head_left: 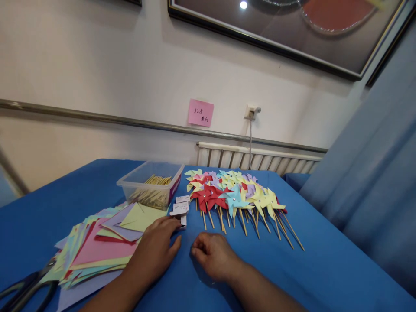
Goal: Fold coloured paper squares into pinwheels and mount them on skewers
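Observation:
My left hand (160,243) lies palm down, thumb apart, with its fingertips at the small open white box (180,209). My right hand (215,256) rests on the blue cloth, fingers curled into a loose fist; whatever is inside, if anything, is hidden. Beside and partly beneath my left hand spreads a stack of coloured paper squares (104,249). On top lies a yellow-green sheet (141,216) with cut lines. Beyond my right hand, several finished paper pinwheels (234,197) on thin wooden sticks lie in a heap, red, blue, yellow and purple.
A clear plastic tub (146,184) holding many thin sticks (157,181) stands behind the paper stack. Black-handled scissors (30,284) lie at the lower left. The blue-covered table (312,268) meets a wall with a radiator (227,157); a blue curtain (373,186) hangs at right.

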Motion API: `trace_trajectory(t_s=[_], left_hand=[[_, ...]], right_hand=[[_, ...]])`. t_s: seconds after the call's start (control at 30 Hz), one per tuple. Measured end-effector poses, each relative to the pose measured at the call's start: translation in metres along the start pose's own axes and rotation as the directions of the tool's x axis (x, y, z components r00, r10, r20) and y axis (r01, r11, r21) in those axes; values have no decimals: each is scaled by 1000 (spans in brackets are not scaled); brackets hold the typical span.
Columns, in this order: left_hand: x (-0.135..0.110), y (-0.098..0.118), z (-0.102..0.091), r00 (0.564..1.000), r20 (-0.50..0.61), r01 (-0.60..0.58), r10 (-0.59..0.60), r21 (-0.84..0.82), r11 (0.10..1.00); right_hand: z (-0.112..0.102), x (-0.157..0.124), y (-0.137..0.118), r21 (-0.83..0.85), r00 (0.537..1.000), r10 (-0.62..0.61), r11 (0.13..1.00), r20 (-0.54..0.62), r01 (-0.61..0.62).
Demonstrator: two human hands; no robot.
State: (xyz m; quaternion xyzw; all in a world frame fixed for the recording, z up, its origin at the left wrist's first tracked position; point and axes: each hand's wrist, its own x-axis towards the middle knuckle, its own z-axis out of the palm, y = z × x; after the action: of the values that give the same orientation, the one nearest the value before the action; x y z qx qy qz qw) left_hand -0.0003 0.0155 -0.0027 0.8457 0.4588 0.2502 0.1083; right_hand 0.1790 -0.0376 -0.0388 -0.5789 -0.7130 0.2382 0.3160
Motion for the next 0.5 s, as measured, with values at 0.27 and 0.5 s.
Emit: trace_trajectory(t_s=[0.27, 0.5], left_hand=[[-4, -2, 7, 998, 63, -22, 17, 76, 997], [-3, -1, 11, 997, 83, -17, 3, 166, 986]], right_hand=[[0, -2, 1, 2, 1000, -20, 1000, 13, 20], [0, -2, 3, -10, 999, 2, 1000, 47, -2]])
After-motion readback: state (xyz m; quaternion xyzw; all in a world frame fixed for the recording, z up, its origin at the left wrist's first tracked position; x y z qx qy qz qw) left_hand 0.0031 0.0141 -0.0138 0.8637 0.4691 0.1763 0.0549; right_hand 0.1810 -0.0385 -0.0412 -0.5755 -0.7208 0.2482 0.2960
